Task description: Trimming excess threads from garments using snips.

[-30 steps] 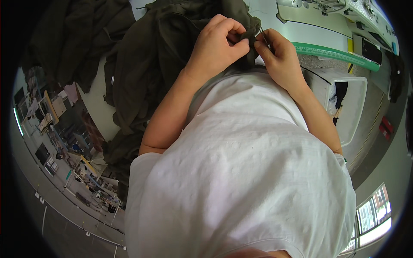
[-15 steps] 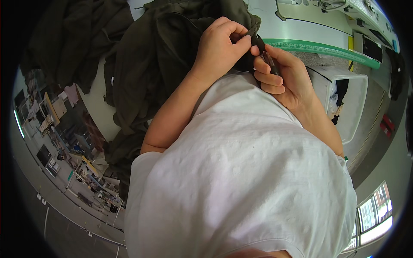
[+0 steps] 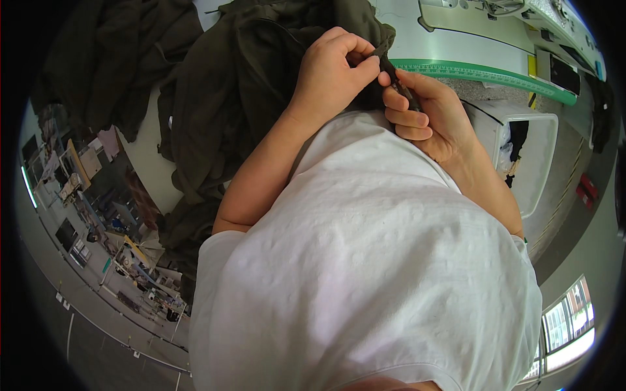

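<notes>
Dark olive garment (image 3: pixel 215 98): heaped on white bench (image 3: pixel 147 163), 10–12 o'clock, spilling over bench edge toward 8 o'clock.
L hand (image 3: pixel 326 78): at 12 o'clock, fingers clenched, pinching a fold of the garment's edge.
R hand (image 3: pixel 427 117): at 1 o'clock, just beside L hand, thumbs touching; curled around a slim dark tool (image 3: pixel 405 94) w/ its tip at the pinched fabric; tool type can't tell.
Green ruler strip (image 3: pixel 482 72): on bench, 1–2 o'clock.
White bin (image 3: pixel 544 163): 3 o'clock, beside bench.
</notes>
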The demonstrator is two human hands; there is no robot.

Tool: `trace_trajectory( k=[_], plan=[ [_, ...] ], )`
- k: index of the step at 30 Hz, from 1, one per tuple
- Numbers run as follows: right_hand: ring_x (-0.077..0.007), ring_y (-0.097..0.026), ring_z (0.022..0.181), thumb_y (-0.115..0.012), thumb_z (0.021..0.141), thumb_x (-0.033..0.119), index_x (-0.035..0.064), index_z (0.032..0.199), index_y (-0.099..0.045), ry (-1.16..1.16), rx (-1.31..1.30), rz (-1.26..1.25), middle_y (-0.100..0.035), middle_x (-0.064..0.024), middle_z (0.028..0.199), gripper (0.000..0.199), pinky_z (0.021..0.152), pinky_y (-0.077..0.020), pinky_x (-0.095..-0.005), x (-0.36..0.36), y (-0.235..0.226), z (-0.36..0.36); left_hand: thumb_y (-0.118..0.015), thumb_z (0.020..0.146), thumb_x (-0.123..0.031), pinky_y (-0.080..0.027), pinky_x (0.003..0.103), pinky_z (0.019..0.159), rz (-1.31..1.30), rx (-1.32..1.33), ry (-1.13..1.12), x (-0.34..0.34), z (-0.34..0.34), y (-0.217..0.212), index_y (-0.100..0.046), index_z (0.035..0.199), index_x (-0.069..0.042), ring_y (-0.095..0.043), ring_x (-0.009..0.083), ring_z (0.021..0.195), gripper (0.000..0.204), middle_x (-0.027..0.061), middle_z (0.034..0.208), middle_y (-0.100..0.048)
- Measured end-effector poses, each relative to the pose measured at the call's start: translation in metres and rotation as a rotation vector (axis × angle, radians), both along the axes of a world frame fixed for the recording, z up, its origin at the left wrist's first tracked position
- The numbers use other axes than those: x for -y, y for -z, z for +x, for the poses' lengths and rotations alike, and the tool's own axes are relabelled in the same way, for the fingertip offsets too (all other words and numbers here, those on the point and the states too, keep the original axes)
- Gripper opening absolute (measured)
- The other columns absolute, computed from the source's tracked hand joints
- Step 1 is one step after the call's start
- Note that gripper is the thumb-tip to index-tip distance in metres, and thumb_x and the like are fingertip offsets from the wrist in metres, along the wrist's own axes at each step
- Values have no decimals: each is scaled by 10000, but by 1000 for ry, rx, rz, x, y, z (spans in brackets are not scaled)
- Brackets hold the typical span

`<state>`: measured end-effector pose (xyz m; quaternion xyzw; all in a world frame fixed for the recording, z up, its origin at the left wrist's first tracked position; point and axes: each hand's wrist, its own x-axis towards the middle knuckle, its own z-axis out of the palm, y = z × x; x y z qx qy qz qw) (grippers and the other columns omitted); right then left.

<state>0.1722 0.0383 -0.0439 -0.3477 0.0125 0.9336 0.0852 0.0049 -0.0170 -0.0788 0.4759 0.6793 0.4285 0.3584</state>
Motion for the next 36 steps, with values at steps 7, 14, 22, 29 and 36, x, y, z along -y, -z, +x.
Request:
trace_trajectory(
  k=[7, 14, 22, 29, 36],
  plan=[
    [-57, -328, 415, -352, 999, 176, -13, 974, -531, 3, 30, 0, -485, -44, 661, 262, 305, -271, -173, -1, -2, -2, -684, 741, -87, -501, 275, 622, -14, 8, 7, -1, -1, -2, -649, 801, 20, -603, 161, 667, 127, 76, 803, -591],
    [-58, -330, 419, -390, 993, 205, 6, 951, -524, -7, 39, 142, -485, -30, 652, 243, 323, -280, -188, -4, 1, 3, -685, 735, -87, -490, 272, 618, -13, 13, -11, 0, -5, 0, -650, 795, 21, -587, 152, 653, 128, 70, 783, -586],
    [-50, -408, 605, -557, 929, 144, 3, 924, -564, -335, 514, 1438, -519, 2, 707, 141, 534, -353, -206, -13, 29, -12, -684, 718, -74, -481, 263, 606, -17, 81, -15, 0, -4, 1, -649, 772, 12, -578, 145, 638, 107, 61, 763, -578],
    [-59, -411, 678, -594, 912, 139, -3, 903, -549, -548, 478, 1513, -509, 29, 735, 150, 606, -370, -208, -13, 25, -14, -685, 696, -57, -477, 260, 595, 54, -132, -101, -2, -18, 7, -640, 738, 2, -570, 130, 630, 85, 47, 748, -567],
    [-54, -411, 677, -599, 898, 105, -5, 936, -534, -333, 391, 1262, -507, 37, 794, 133, 599, -366, -211, -10, 34, -20, -679, 712, -48, -480, 257, 591, 66, -91, -130, -3, -27, 8, -641, 759, 1, -573, 130, 625, 78, 47, 770, -567]
  ],
)
